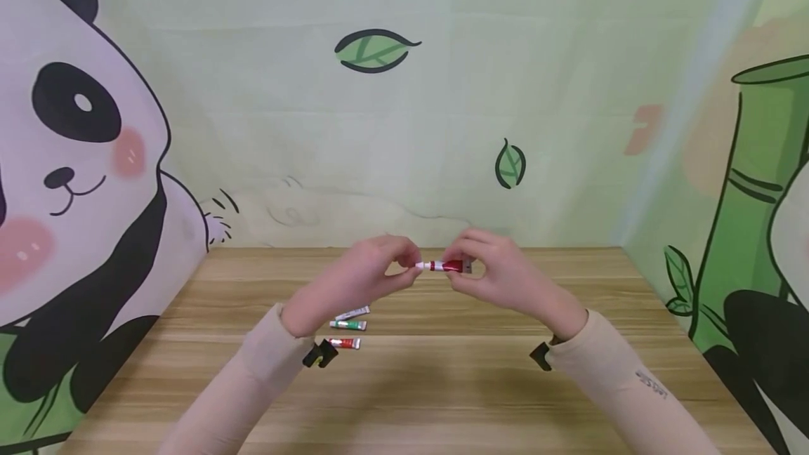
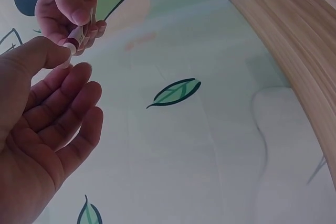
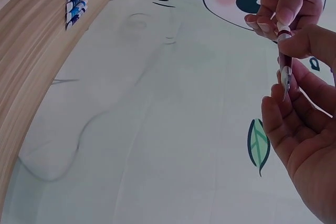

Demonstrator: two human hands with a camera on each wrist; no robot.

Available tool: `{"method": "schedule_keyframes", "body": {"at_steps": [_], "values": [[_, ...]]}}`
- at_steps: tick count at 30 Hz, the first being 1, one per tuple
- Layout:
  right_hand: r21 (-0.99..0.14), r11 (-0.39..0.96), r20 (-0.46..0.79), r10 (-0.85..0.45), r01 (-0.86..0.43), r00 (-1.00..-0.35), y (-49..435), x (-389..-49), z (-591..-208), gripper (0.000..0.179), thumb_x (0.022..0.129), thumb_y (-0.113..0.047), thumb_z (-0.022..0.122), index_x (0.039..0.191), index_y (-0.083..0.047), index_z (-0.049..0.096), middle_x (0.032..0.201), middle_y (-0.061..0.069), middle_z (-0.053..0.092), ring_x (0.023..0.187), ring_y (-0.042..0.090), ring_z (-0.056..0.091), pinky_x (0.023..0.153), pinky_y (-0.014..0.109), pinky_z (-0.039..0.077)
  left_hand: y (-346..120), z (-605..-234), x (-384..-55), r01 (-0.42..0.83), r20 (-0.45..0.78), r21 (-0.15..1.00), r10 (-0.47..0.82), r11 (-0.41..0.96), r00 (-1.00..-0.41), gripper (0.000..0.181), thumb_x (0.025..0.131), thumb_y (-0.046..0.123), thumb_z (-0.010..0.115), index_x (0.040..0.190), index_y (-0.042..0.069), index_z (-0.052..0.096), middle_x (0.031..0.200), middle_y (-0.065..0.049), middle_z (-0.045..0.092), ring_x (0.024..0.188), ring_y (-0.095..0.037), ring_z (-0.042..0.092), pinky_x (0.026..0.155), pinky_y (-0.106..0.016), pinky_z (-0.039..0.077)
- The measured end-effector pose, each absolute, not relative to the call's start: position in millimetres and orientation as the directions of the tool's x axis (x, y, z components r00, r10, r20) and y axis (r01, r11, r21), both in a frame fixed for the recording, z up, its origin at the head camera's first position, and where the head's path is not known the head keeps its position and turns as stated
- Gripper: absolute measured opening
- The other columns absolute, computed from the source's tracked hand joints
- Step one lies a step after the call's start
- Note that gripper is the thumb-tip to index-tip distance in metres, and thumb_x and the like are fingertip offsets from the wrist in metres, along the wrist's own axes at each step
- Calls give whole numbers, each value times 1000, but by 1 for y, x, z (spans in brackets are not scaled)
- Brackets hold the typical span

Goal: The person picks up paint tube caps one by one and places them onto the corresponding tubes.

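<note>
Above the far part of the wooden table, both hands are on one small dark red paint tube (image 1: 453, 266), held level in the head view. My left hand (image 1: 363, 269) pinches its white cap (image 2: 69, 48) between thumb and index finger, the other fingers loosely bent. My right hand (image 1: 505, 269) grips the tube's body between thumb and fingers, the flat crimped end (image 3: 286, 85) sticking out beyond them. Whether the cap is loose or still screwed on, I cannot tell.
On the wooden table (image 1: 455, 399), a red tube (image 1: 346, 343), a green tube (image 1: 349, 326) and a pale tube (image 1: 352, 313) lie near the left forearm, which hides part of the row. Several tubes, some blue (image 3: 77, 10), show in the right wrist view. A printed cloth (image 1: 442, 111) hangs behind.
</note>
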State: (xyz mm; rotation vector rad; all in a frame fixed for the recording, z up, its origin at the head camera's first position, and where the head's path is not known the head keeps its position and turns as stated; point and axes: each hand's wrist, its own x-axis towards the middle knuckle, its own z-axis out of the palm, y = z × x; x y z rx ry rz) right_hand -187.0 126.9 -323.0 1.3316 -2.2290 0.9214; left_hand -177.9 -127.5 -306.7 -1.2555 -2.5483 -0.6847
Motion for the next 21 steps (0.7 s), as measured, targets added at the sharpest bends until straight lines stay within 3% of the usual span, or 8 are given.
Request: {"method": "schedule_keyframes", "body": {"at_steps": [12,21], "values": [[-299,331,620,-646,-895,-446,122,-184,-324,18,82,1,75,97,-7,72,92,-4,64,77,8,58,67,21,51,-127,-309,-176,827,402,252,723,503,-562,10,93,11,72,101,9,65,92,4,67,86,-9,62,80,-25,55],[-296,311,626,-651,-903,-429,120,-184,-323,17,82,-1,77,98,-7,74,91,-4,65,77,7,57,66,21,51,-128,-308,-173,829,413,240,720,505,-558,14,92,9,74,104,7,66,94,2,69,87,-9,64,81,-19,53]]}}
